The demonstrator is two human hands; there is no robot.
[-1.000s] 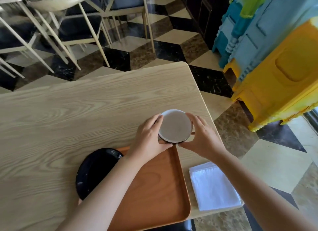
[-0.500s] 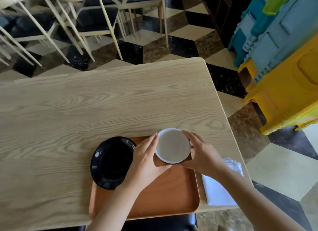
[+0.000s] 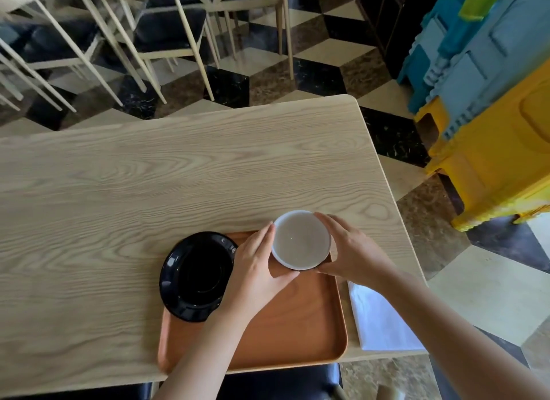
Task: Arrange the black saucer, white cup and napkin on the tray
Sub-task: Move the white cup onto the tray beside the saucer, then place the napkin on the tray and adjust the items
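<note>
Since both hands are cupped around the white cup [image 3: 301,240], my guess is it's a two-handed carry for steadiness, probably so nothing tips on the way to its spot. The left hand [image 3: 256,265] presses its fingers along the cup's left side with the thumb hooked under the near edge, and the right hand [image 3: 349,250] closes on the opposite side, so the cup is clamped between the two. It sits over the far right corner of the orange tray [image 3: 285,334]; I can't tell whether its base is down on the tray or just above it.

Just left of the grip, nearly touching the back of the left hand, is the black saucer [image 3: 196,276]. It's resting on the tray's left end and hangs out over the rim onto the table [image 3: 148,176], so I'd say it's only roughly placed. The napkin [image 3: 384,322] lies off the tray, below and to the right of the grip, partly hidden under the right forearm, not yet dealt with.

Looks-wise, the cup is round with a thin white rim, pale and empty inside, with a darker outside showing at the near edge. No handle visible from up here.
</note>
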